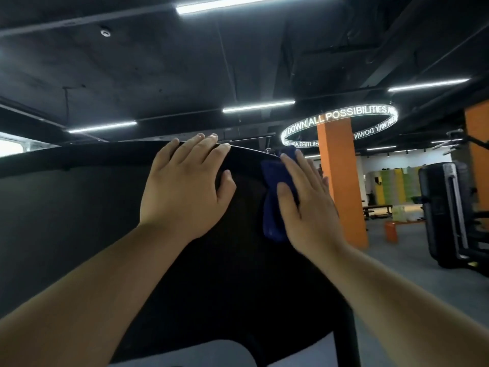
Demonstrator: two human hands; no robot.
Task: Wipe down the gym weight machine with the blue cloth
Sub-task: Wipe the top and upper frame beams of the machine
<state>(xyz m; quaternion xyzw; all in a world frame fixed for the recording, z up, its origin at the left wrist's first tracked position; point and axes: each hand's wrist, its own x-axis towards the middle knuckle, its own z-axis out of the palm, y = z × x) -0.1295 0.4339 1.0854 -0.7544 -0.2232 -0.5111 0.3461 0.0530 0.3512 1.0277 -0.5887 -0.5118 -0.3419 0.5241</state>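
Okay, blue cloth (pixel 274 197), dark and bunched lengthwise, lies against the black weight machine panel (pixel 92 221) near its upper right edge, pressed by the right hand (pixel 307 205) with flat, straight fingers. Left hand (pixel 185 186) rests flat over the top rim, gripping nothing. Cloth partly hidden under the palm; panel too dark for detail.

Your bare left arm (pixel 92 287) and bare right arm (pixel 410 300) reach up and forward. Your left hand (pixel 185 186) lies flat, thumb out to the side. Your right hand (pixel 304 205) is flat too, fingers straight and close together.
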